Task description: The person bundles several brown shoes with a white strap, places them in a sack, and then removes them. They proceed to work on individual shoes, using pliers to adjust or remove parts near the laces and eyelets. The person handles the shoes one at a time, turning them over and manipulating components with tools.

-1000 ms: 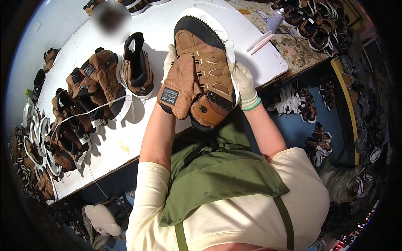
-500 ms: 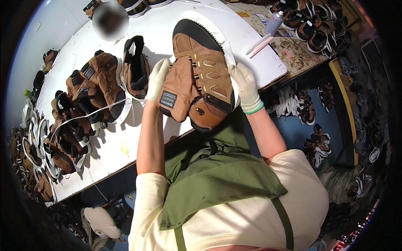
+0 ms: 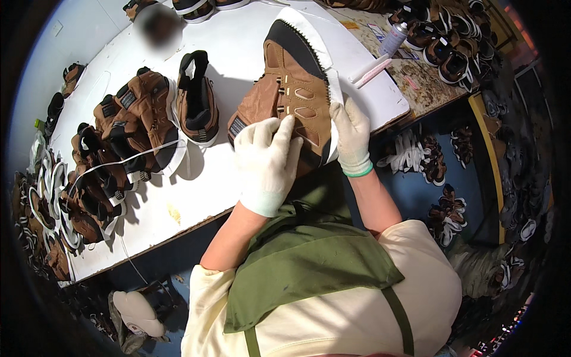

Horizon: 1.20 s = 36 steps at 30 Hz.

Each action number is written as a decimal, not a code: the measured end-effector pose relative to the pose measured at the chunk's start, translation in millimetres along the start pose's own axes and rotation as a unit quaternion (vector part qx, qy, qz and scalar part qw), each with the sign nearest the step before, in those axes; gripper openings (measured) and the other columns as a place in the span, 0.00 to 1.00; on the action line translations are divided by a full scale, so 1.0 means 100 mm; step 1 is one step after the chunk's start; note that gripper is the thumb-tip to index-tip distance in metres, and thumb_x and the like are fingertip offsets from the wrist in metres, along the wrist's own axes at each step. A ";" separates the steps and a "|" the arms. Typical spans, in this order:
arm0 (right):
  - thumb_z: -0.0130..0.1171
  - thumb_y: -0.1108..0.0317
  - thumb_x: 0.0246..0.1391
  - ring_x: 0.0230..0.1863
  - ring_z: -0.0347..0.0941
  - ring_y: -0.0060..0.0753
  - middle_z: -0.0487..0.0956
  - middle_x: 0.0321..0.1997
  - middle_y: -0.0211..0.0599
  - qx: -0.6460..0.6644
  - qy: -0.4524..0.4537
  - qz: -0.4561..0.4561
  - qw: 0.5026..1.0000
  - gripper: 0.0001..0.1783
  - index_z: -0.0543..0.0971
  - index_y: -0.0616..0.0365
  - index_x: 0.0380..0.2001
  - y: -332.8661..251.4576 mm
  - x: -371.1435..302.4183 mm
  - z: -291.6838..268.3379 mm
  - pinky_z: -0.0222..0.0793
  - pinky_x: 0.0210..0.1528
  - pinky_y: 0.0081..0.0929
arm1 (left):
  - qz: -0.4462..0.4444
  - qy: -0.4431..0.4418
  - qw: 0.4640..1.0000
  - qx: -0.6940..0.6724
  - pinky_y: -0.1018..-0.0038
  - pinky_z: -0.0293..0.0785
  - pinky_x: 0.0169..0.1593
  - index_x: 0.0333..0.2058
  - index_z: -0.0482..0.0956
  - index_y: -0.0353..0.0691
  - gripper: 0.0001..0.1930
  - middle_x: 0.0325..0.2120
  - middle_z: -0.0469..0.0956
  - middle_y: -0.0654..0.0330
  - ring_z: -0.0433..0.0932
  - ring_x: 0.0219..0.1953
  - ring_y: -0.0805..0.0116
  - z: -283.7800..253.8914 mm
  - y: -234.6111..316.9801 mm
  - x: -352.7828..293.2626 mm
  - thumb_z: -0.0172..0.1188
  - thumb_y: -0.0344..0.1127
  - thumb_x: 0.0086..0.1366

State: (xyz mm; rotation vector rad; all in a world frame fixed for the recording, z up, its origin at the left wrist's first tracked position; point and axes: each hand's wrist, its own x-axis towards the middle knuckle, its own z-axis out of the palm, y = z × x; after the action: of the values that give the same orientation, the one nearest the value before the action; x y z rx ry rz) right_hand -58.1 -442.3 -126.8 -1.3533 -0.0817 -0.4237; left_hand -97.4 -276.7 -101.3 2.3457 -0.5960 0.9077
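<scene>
- A brown shoe [image 3: 297, 83] is held on its side above the bench [image 3: 202, 178], by the near edge toward the right corner.
- The gloved right hand [image 3: 351, 128] is clamped on the white sole [image 3: 336, 89]; the left hand [image 3: 266, 156] lies across the upper, fingers partly spread, its grip unclear.
- It is probably light, pliable in the cloth, stiffer along the sole, likely the surest hold.
- Wrinkled brown cloth meets a curved black toe with a toothed edge.

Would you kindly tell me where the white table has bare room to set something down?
There is bare white tabletop between the upright shoe and the held shoe, and near the front edge, left of the left hand. Its left side is crowded with other shoes.
</scene>
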 end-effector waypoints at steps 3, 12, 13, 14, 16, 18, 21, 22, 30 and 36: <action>0.47 0.76 0.62 0.30 0.64 0.13 0.73 0.29 0.25 0.005 -0.012 -0.005 1.000 0.08 0.76 0.67 0.36 0.03 -0.02 -0.02 0.63 0.34 0.13 | 0.008 0.029 0.999 0.045 0.63 0.66 0.46 0.48 0.76 0.37 0.22 0.39 0.73 0.58 0.72 0.40 0.58 0.07 0.02 -0.03 0.66 0.32 0.52; 0.47 0.75 0.62 0.30 0.63 0.13 0.71 0.28 0.25 0.031 -0.010 -0.012 0.999 0.09 0.73 0.61 0.27 0.18 -0.04 -0.06 0.62 0.34 0.14 | 0.049 0.081 0.994 0.051 0.62 0.67 0.46 0.45 0.77 0.38 0.20 0.37 0.72 0.60 0.71 0.39 0.58 0.15 -0.02 -0.08 0.66 0.30 0.50; 0.47 0.75 0.62 0.30 0.63 0.13 0.71 0.28 0.25 0.031 -0.011 -0.016 0.999 0.09 0.74 0.61 0.27 0.19 -0.04 -0.06 0.62 0.33 0.14 | 0.054 0.091 0.994 0.041 0.63 0.67 0.46 0.44 0.77 0.38 0.20 0.36 0.72 0.60 0.71 0.39 0.58 0.17 -0.05 -0.10 0.65 0.30 0.50; 0.47 0.75 0.62 0.30 0.63 0.13 0.71 0.28 0.25 0.029 -0.014 -0.011 0.999 0.09 0.74 0.61 0.28 0.20 -0.04 -0.07 0.62 0.34 0.14 | 0.060 0.101 0.993 0.030 0.63 0.66 0.46 0.43 0.77 0.38 0.19 0.36 0.72 0.60 0.71 0.39 0.58 0.19 -0.07 -0.11 0.65 0.29 0.50; 0.47 0.75 0.62 0.30 0.63 0.14 0.72 0.28 0.24 0.025 -0.021 -0.001 0.999 0.08 0.75 0.61 0.29 0.21 -0.04 -0.10 0.62 0.34 0.14 | 0.021 0.089 0.996 0.017 0.63 0.66 0.45 0.43 0.78 0.38 0.18 0.36 0.73 0.60 0.71 0.39 0.59 0.17 -0.03 -0.08 0.65 0.29 0.49; 0.48 0.75 0.62 0.31 0.63 0.14 0.72 0.29 0.24 0.025 -0.031 -0.013 0.999 0.08 0.75 0.62 0.30 0.21 -0.04 -0.10 0.62 0.35 0.14 | 0.004 0.074 0.997 0.021 0.63 0.66 0.44 0.42 0.78 0.38 0.18 0.35 0.73 0.60 0.71 0.39 0.59 0.15 -0.01 -0.06 0.65 0.29 0.49; 0.48 0.74 0.62 0.31 0.63 0.14 0.71 0.30 0.24 0.037 -0.022 -0.018 0.999 0.08 0.76 0.62 0.30 0.19 -0.04 -0.06 0.62 0.36 0.14 | 0.018 0.061 0.997 0.039 0.63 0.66 0.44 0.42 0.78 0.38 0.18 0.36 0.73 0.60 0.71 0.39 0.59 0.14 -0.01 -0.05 0.64 0.28 0.49; 0.48 0.74 0.63 0.32 0.63 0.14 0.71 0.30 0.23 0.043 -0.015 -0.017 0.999 0.08 0.76 0.62 0.30 0.17 -0.05 -0.05 0.61 0.36 0.14 | 0.025 0.064 0.997 0.039 0.63 0.65 0.44 0.43 0.78 0.38 0.19 0.36 0.73 0.59 0.71 0.39 0.59 0.14 -0.01 -0.05 0.64 0.28 0.49; 0.48 0.74 0.63 0.31 0.62 0.14 0.71 0.29 0.24 0.028 -0.039 -0.008 0.999 0.09 0.75 0.62 0.29 0.21 -0.04 -0.11 0.61 0.35 0.15 | 0.007 0.076 0.997 0.026 0.63 0.65 0.47 0.45 0.77 0.38 0.21 0.38 0.73 0.58 0.71 0.41 0.58 0.18 -0.02 -0.09 0.65 0.28 0.49; 0.48 0.75 0.62 0.30 0.63 0.14 0.71 0.27 0.24 0.036 -0.038 -0.013 0.999 0.09 0.75 0.62 0.28 0.19 -0.02 -0.09 0.61 0.34 0.15 | 0.010 0.054 0.998 0.029 0.63 0.65 0.46 0.43 0.76 0.38 0.20 0.37 0.73 0.58 0.71 0.40 0.57 0.15 -0.01 -0.07 0.65 0.28 0.49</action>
State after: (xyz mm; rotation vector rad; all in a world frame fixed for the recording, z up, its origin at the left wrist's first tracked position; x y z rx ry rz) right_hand -54.9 -447.8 -147.5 -1.2978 -0.1768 -0.3882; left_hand -94.3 -283.9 -115.9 2.3283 -0.5578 1.0676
